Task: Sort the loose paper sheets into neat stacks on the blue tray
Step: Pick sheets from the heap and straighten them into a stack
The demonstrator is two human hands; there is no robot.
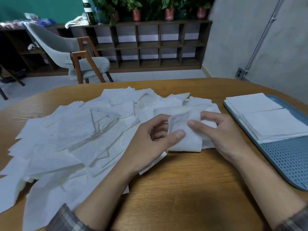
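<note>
A wide heap of loose white paper sheets [71, 134] covers the left and middle of the wooden table. Both hands hold one crumpled white sheet [183, 130] just above the table's middle. My left hand [150, 139] pinches its left side with the thumb on top. My right hand [221, 132] grips its right side, thumb across the sheet. At the right lies the blue perforated tray [290, 162], with two neat stacks of white sheets: a far stack [251, 101] and a near stack [275, 124].
The round wooden table [191, 189] has bare wood in front of me. Behind it stand a grey chair [70, 52] with wooden legs, a dark cubby shelf [150, 45] with potted plants, and a grey wall at right.
</note>
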